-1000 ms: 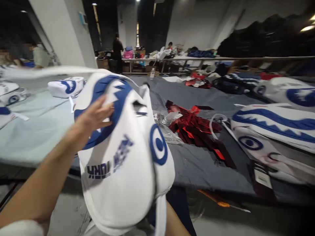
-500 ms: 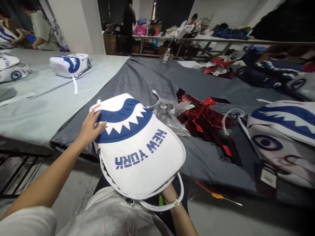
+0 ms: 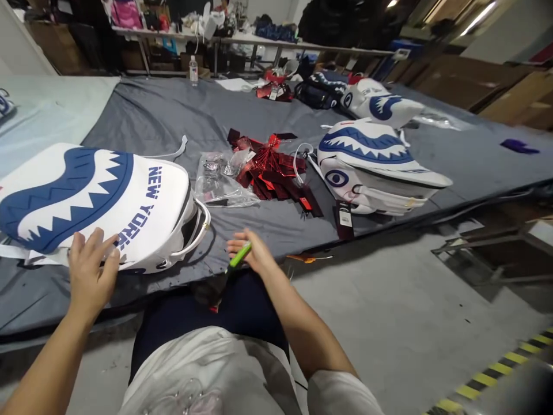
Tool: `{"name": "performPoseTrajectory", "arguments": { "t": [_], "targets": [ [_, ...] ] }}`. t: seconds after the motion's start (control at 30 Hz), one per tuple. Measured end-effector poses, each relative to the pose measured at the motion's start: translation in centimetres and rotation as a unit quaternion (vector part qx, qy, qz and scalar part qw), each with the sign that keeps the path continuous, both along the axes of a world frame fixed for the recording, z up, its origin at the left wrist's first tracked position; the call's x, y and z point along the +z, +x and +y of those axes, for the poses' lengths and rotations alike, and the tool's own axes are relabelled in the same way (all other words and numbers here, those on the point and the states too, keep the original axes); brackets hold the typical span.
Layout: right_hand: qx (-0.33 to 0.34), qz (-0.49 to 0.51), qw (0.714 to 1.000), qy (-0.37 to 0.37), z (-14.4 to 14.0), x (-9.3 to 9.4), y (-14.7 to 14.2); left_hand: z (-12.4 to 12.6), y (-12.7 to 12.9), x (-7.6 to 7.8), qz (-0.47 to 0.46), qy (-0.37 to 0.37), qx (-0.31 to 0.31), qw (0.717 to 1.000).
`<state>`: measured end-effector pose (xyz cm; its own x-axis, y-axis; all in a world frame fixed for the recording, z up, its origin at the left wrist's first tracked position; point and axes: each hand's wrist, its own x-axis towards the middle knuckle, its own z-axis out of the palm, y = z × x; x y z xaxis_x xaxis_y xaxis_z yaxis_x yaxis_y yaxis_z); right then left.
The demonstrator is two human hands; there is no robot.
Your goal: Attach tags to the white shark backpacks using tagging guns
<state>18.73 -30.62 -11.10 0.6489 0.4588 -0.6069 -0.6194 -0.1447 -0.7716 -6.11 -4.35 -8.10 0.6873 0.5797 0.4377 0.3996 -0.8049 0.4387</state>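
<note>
A white backpack (image 3: 159, 178) with a blue shark mouth and "NEW YORK" lettering lies on the grey-covered table at the left. My left hand (image 3: 91, 274) rests on its near edge, fingers spread. To the right of the bag, over the table's front edge, my right hand (image 3: 253, 251) is closed around a slim green-handled tool (image 3: 239, 256); its working end is unclear. Below it, by my lap, is a dark strip with a red end (image 3: 213, 308), partly blurred.
A clear plastic bag (image 3: 220, 178) and a heap of dark red tags (image 3: 272, 167) lie mid-table. Another shark backpack (image 3: 371, 161) with a hanging tag (image 3: 344, 219) stands right. An orange-handled tool (image 3: 306, 259) is at the table edge. A bottle (image 3: 193, 70) stands behind.
The view has swung right. The backpack has gone from being held up before me to lying on the table at left. My right hand has come out from under it, showing the green-handled tool.
</note>
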Motion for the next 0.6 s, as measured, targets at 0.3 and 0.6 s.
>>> {"name": "performPoseTrajectory", "arguments": {
  "t": [0.3, 0.6],
  "targets": [
    [-0.141, -0.108, 0.983, -0.049, -2.8, -2.5, 6.0, -1.3, 0.8, -1.3, -0.090, 0.049, 0.050, 0.993],
    [-0.085, -0.343, 0.925, -0.138, 1.8, -6.5, 7.6, -0.7, 0.4, -1.9, -0.090, 0.105, 0.011, 0.990]
  ]
}}
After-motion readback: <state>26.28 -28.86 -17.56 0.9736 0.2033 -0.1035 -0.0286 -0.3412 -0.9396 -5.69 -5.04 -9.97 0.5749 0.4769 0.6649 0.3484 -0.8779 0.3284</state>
